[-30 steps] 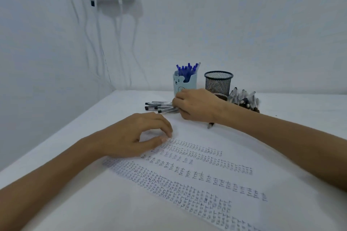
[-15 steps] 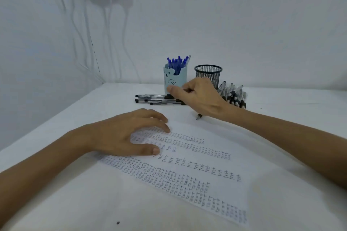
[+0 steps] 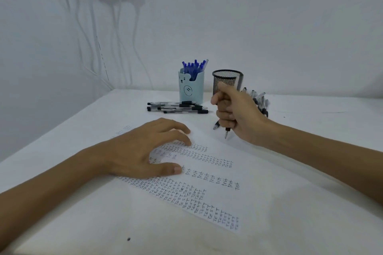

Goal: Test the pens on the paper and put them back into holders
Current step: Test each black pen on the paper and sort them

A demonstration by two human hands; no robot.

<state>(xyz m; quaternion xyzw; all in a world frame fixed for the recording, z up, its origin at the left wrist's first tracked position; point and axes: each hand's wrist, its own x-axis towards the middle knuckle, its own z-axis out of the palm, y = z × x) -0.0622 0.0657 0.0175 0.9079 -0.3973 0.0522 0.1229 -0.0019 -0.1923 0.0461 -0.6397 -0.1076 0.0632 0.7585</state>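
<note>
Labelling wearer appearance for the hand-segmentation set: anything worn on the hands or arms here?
Nothing worn. The left hand and right hand are bare: no gloves, rings or wristbands visible. The left forearm and right forearm are bare too, no sleeves in frame.

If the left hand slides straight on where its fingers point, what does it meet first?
Probably the pen gripped in the right hand, near its tip, though depth is unclear.
</note>
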